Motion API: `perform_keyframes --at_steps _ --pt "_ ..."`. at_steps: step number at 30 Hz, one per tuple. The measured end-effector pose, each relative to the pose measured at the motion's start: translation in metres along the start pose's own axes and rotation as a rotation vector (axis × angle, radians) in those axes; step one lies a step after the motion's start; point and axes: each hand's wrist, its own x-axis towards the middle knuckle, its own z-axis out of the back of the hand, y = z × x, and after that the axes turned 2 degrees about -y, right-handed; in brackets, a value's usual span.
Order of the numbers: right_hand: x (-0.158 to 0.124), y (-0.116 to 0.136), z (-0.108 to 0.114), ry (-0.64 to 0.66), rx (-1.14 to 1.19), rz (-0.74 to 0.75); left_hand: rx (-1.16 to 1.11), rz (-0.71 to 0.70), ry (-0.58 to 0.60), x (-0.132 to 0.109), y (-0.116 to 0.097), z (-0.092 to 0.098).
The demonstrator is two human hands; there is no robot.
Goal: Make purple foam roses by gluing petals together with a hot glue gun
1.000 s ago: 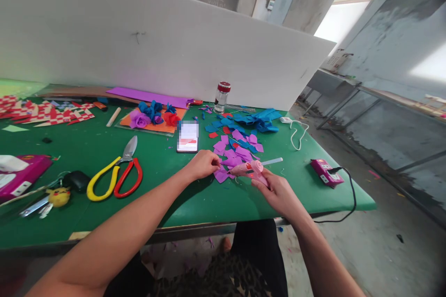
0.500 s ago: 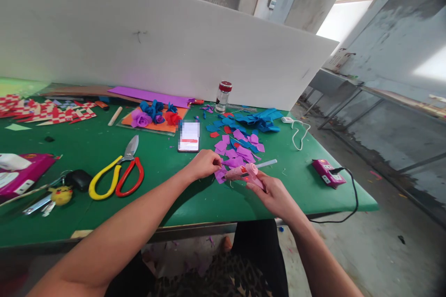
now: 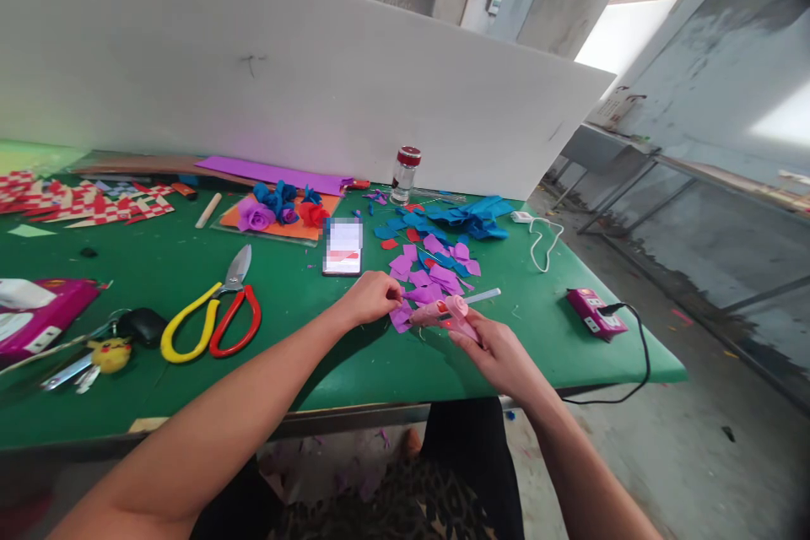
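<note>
My right hand (image 3: pixel 497 348) is wrapped round the handle of a pink hot glue gun (image 3: pixel 456 310). A clear glue stick (image 3: pixel 484 296) sticks out of its back, and a small red light glows on its body. The nozzle points left at a purple crepe-paper petal (image 3: pixel 401 320). My left hand (image 3: pixel 373 297) is closed in a pinch at that petal, its fingertips close to the nozzle; the exact grip is partly hidden. Several loose purple petals (image 3: pixel 444 278) lie just beyond the glue gun, mixed with blue paper pieces (image 3: pixel 484 218) and red ones (image 3: pixel 388 245).
A phone (image 3: pixel 342 248) lies behind my left hand, beside finished paper flowers (image 3: pixel 278 204). Scissors (image 3: pixel 237 274) with yellow and red handles lie left. A lidded glass jar (image 3: pixel 405 175) stands by the white board (image 3: pixel 316 76). A pink power strip (image 3: pixel 596 314) with a black cord sits right.
Both hands stay almost in place. The glue stick's end and the glue gun have shifted very slightly.
</note>
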Motion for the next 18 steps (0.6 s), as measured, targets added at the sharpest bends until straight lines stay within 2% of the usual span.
perform_keyframes --at_steps 12,15,18 --pt "-0.001 -0.007 0.005 -0.036 -0.044 -0.012 -0.013 0.020 0.001 0.000 -0.001 0.001" --pt "-0.003 -0.011 0.010 -0.074 0.053 -0.053 -0.020 0.029 -0.002 0.000 0.001 0.000" --pt "-0.006 -0.013 0.016 -0.051 0.263 -0.146 -0.030 0.032 -0.001 0.001 0.004 -0.001"
